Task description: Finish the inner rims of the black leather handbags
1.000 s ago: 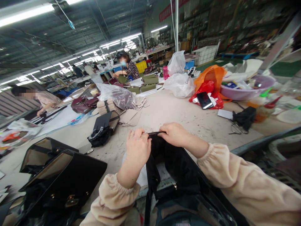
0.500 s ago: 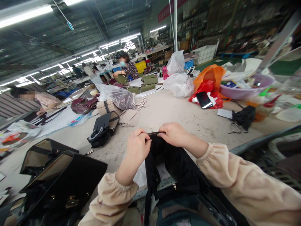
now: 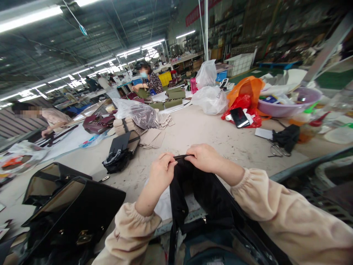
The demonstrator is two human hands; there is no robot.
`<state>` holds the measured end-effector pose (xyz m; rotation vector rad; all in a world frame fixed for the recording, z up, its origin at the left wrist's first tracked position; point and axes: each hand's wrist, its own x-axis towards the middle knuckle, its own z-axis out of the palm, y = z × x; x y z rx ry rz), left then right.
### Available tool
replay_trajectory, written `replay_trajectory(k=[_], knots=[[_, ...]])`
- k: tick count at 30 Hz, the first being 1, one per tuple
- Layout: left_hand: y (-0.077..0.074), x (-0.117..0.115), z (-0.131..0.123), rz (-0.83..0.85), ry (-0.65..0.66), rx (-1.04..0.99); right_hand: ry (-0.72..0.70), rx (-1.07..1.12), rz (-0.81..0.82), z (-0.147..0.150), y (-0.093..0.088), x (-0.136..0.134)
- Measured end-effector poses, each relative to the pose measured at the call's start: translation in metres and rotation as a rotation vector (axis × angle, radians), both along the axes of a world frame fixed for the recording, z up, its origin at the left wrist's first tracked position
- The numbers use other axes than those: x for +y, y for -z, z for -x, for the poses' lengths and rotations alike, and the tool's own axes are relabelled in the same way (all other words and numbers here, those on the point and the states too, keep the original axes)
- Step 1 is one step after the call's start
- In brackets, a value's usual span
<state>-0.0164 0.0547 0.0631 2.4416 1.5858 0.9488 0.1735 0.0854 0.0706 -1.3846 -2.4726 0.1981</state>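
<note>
A black bag (image 3: 209, 195) with soft dark fabric and a small metal fitting hangs over the near edge of the table, towards my body. My left hand (image 3: 162, 171) pinches the left part of its upper rim between thumb and fingers. Close beside it, my right hand (image 3: 204, 157) grips the same rim a little further right. A short stretch of edge runs between the two hands. The lower part of the bag lies in shadow near my lap. To the left, black structured bags (image 3: 79, 209) with gold-coloured clasps stand on the table.
A flat black piece with bunched lining (image 3: 118, 162) lies ahead of my left hand. Beige panels (image 3: 151, 138), plastic bags (image 3: 211, 99), a phone (image 3: 239, 117), a purple basin (image 3: 289, 105) and scissors (image 3: 278, 150) lie further off. Two co-workers (image 3: 151, 81) (image 3: 52, 117) work across the table.
My left hand has shifted slightly along the rim, its fingers drawn closer together. My right hand stays almost where it was. The co-worker at left has moved a hand slightly.
</note>
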Motion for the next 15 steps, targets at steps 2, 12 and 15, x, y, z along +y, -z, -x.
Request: replay_trajectory(k=[2,12,15], knots=[[0.001,0.0006,0.0007,0.007,-0.022,-0.01,0.0,0.006,0.006,0.0003,-0.0005,-0.0002],[0.0056,0.0037,0.0001,-0.003,-0.12,-0.017,-0.008,0.007,0.022,0.0028,0.0,0.0008],[0.0063,0.0056,-0.0008,0.019,-0.151,-0.017,-0.007,0.0,0.028,0.0034,-0.0004,0.0007]])
